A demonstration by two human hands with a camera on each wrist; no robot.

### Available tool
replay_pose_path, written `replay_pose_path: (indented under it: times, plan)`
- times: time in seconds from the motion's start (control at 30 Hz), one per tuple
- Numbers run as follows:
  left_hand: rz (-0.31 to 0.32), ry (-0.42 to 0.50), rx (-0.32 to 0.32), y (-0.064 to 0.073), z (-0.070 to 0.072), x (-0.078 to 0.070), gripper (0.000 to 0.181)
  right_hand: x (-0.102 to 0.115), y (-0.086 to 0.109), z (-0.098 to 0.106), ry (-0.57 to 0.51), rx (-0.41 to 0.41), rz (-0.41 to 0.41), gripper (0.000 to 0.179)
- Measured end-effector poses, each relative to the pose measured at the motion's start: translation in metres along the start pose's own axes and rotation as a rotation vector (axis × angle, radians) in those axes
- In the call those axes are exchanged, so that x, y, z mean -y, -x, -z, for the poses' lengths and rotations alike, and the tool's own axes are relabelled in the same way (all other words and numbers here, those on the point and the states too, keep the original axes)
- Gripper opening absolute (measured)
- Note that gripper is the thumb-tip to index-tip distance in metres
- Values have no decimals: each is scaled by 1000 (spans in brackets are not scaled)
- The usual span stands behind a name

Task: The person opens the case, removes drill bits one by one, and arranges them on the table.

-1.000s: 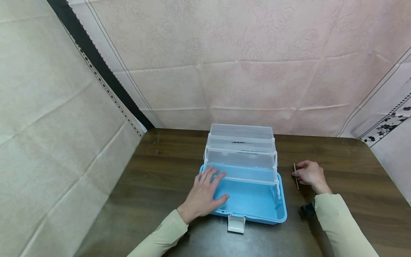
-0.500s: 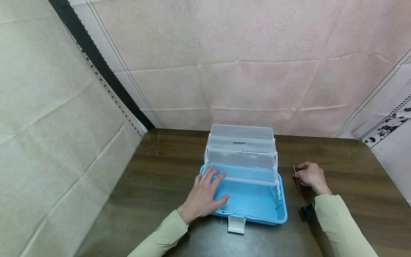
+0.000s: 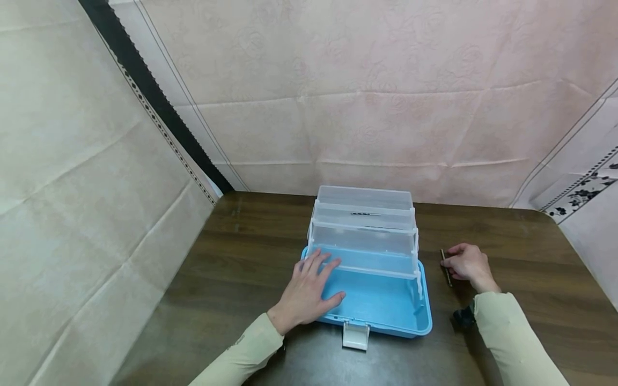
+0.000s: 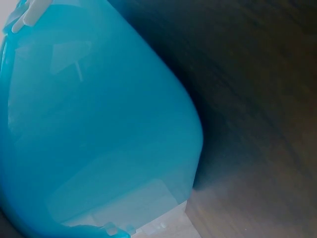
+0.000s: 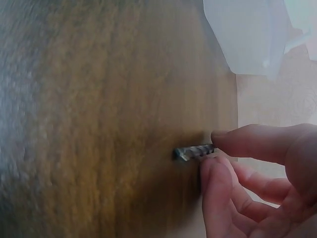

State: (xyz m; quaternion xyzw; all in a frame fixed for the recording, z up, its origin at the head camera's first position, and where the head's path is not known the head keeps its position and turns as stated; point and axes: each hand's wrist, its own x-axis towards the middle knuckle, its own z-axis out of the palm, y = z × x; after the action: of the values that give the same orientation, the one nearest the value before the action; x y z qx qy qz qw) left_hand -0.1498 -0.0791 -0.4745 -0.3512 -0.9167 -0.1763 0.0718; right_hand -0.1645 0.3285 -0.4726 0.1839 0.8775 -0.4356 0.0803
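Observation:
Between the thumb and fingers of my right hand [image 3: 467, 264] is a thin drill bit [image 5: 192, 151], pinched close over the table to the right of the box. Its fluted end points out past the fingertips in the right wrist view. My left hand [image 3: 307, 296] lies with spread fingers over the left rim of a blue toolbox [image 3: 381, 305]. Clear stepped trays [image 3: 362, 244] stand raised at the back of this box, and its bottom compartment is exposed. A slim dark bit [image 3: 365, 214] lies in an upper tray. The left wrist view shows the blue box wall but no fingers.
The toolbox's white latch [image 3: 355, 336] hangs down at the front. A brown wooden table [image 3: 232, 279] extends around the box. Patterned cloth [image 3: 367, 107] hangs behind the table, with more at the left and right.
The drill bit has shifted and tilted slightly in my right fingers, its far end lower in the head view. My left hand and the toolbox stay in place.

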Motion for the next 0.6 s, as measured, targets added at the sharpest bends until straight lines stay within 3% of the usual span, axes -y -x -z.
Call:
replay_pose_path:
  times: [0.33, 0.6]
  plan:
    - [-1, -3, -5, -1, 1, 0, 67, 1, 0, 4, 36, 0, 19, 41]
    - [0, -2, -5, -1, 2, -1, 67, 11, 5, 12, 86, -39, 92, 45]
